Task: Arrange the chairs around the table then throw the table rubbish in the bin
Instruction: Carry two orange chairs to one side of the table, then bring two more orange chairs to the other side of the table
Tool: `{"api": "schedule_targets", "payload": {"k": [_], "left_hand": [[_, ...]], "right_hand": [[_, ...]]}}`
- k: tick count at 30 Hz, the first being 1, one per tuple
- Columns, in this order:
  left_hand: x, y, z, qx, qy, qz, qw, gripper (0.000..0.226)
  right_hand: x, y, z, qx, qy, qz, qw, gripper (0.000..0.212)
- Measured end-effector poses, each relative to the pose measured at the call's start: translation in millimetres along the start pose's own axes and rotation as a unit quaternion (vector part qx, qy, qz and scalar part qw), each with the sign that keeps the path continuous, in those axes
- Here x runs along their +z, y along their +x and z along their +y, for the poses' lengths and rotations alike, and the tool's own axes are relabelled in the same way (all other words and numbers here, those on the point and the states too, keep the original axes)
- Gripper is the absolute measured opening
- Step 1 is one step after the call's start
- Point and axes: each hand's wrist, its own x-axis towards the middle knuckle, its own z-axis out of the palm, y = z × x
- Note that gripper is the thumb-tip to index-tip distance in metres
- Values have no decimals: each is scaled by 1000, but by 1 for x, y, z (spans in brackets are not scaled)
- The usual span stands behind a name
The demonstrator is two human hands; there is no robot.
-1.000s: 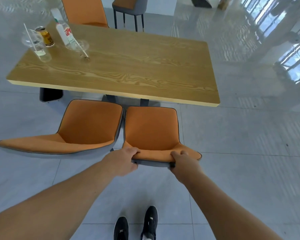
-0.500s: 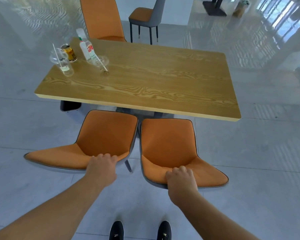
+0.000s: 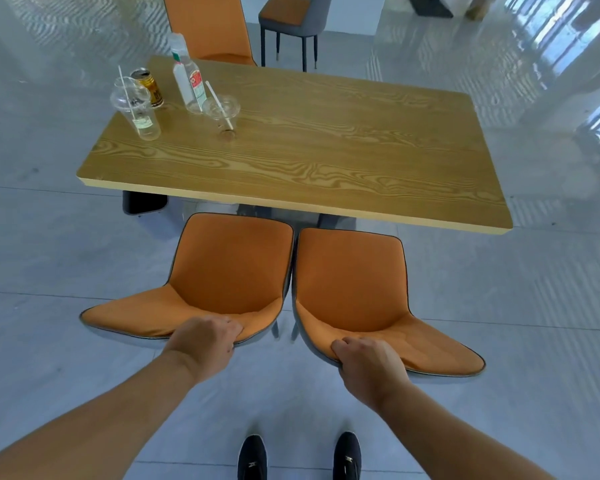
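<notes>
both arms reach forward and down; the left hand [image 3: 203, 341] grips the left chair [image 3: 201, 289] backrest top, the right hand [image 3: 369, 367] grips the right chair [image 3: 368, 296] backrest, facing the tabletop [image 3: 326, 150].

The table [image 3: 326, 161] hides its own base and the front edges of the two near chairs' seats. The far orange chair [image 3: 208, 29] is cut off by the top edge. The labels on the bottle [image 3: 187, 81] and can [image 3: 149, 86] are too small to read.
</notes>
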Motion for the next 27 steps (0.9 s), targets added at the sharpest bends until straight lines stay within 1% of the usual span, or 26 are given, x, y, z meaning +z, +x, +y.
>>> {"api": "schedule_targets", "payload": {"k": [3, 4, 6, 7, 8, 9, 10, 11, 12, 14, 17, 20, 22, 24, 27], "left_hand": [[-1, -1, -1, 7, -10, -4, 1000, 22], [-3, -1, 0, 3, -7, -17, 1000, 20], [-9, 2, 3, -24, 14, -77, 997, 15], [-14, 5, 6, -47, 22, -116, 992, 20], [-23, 10, 10, -65, 14, -153, 986, 29], [-35, 18, 15, -81, -14, -192, 978, 40], [-51, 28, 21, -94, -52, -217, 970, 53], [-70, 39, 29, -100, -80, -215, 968, 66], [-92, 52, 38, -97, -89, -184, 974, 75], [-143, 84, 65, -83, -90, -98, 988, 82], [-231, 140, 129, -31, -94, -7, 995, 83], [-320, 188, 217, 39, -59, 95, 993, 86], [-375, 212, 282, 76, -57, 159, 983, 89], [-421, 230, 350, 114, -64, 209, 969, 90], [-473, 252, 451, 161, -88, 252, 950, 96]], "right_hand": [[0, 3, -12, 0, 4, -1, 1000, 13], [1, 2, -14, 1, 3, -2, 1000, 14], [1, 2, -15, 2, 4, -19, 1000, 15], [-2, 2, -16, 4, 6, -42, 999, 18], [-10, 3, -17, 17, 14, -73, 997, 28], [-21, 3, -18, 41, 35, -106, 993, 42], [-35, 2, -16, 73, 69, -122, 987, 57], [-53, 0, -11, 106, 109, -104, 983, 68], [-74, -4, -2, 137, 147, -57, 978, 72], [-125, -17, 28, 177, 185, 71, 964, 66], [-214, -54, 90, 197, 155, 218, 943, 59], [-300, -117, 155, 215, 101, 344, 908, 65], [-347, -167, 197, 227, 65, 402, 885, 72], [-383, -219, 239, 241, 23, 438, 866, 77], [-421, -298, 303, 259, -37, 479, 838, 81]]}}
